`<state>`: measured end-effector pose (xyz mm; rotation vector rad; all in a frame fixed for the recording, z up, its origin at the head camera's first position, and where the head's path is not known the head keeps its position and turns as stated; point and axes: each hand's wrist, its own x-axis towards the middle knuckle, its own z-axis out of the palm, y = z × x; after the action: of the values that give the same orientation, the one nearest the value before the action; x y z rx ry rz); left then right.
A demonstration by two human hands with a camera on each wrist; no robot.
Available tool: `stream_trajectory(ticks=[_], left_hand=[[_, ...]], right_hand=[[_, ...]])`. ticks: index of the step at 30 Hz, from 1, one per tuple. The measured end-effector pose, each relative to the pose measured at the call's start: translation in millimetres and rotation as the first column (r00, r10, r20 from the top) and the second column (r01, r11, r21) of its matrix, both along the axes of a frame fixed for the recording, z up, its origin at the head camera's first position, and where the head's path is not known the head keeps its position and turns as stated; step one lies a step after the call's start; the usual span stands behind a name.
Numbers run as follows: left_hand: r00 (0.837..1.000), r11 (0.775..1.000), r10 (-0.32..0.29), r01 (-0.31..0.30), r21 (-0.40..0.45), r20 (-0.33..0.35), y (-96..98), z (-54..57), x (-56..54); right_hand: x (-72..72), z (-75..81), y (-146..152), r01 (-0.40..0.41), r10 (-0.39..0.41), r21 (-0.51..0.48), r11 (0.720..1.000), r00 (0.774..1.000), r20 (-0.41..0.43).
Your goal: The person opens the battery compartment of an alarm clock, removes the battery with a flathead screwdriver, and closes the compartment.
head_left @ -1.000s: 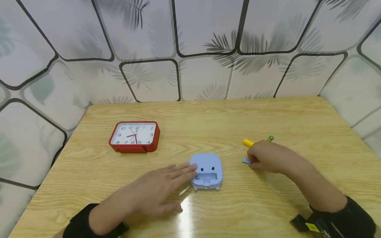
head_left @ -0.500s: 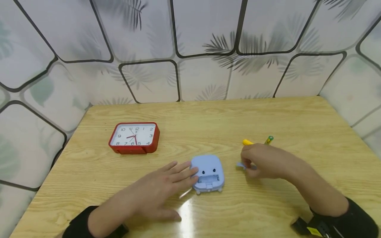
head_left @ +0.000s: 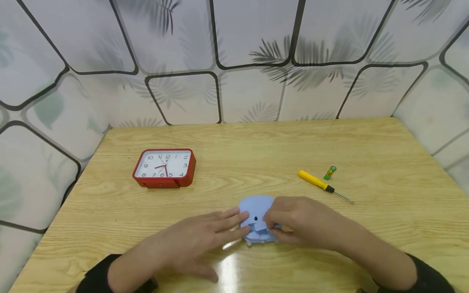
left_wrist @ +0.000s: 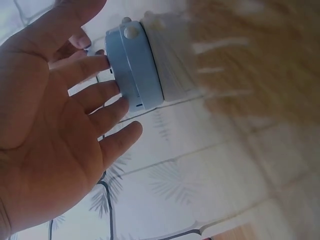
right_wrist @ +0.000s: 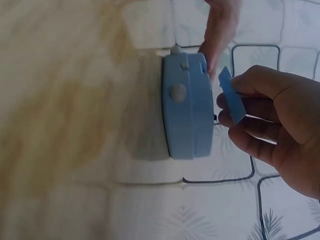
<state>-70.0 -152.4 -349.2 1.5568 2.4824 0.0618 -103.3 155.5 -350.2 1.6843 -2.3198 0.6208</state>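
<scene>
Pinching a small blue cover (right_wrist: 232, 97), our right grip (head_left: 298, 221) hangs over the right side of a light blue case (head_left: 253, 203). Our thumb and bent fingers squeeze the cover between them. The back of this grip faces up. From above, we see the cover over the front part of the case. From the right wrist, we see a thin gap between the cover and the case. Our right arm (head_left: 360, 250) slants in from the bottom right.

Our left grip (head_left: 203, 232) is spread wide and flat, palm down. Its long fingers reach out, and some tips touch the left side of the case. Our left thumb sticks out on its own, away from the case. Our left arm (head_left: 137, 258) comes in from the bottom left. Black bands (head_left: 417, 268) go round both arms.

The case lies flat on the wooden tabletop (head_left: 234, 150), near us, between our 2 grips. A round white foot (right_wrist: 178, 93) pokes out of its front edge.

Farther back on the right, we see a yellow screwdriver (head_left: 315, 180) with its metal tip pointing right and toward us. Just beside it is 1 green battery (head_left: 330, 173). On the left lies a red clock (head_left: 165, 167), face up, with numbers from 1 to 12. Behind the tabletop, gray leaves and dark lines cover the wall (head_left: 253, 93).
</scene>
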Motion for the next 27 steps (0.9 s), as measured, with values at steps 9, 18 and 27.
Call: stream_trajectory(ticks=[9,18,27], left_hand=[[0.999,1.000,-0.025,0.024,-0.019,-0.031,0.5,0.7,3.8],[1.000,1.000,-0.013,0.013,0.005,0.014,0.1,0.1,2.5],[0.999,0.999,-0.006,0.005,0.037,0.043,0.1,-1.9,-0.7]], right_hand=[[9.0,-4.3,-10,0.050,-0.042,0.055,0.997,0.991,-0.130],[11.5,-7.3,-12,0.080,-0.068,0.062,0.995,0.981,-0.182],[12.4,-8.8,-13,0.100,-0.082,0.084,0.992,0.979,-0.189]])
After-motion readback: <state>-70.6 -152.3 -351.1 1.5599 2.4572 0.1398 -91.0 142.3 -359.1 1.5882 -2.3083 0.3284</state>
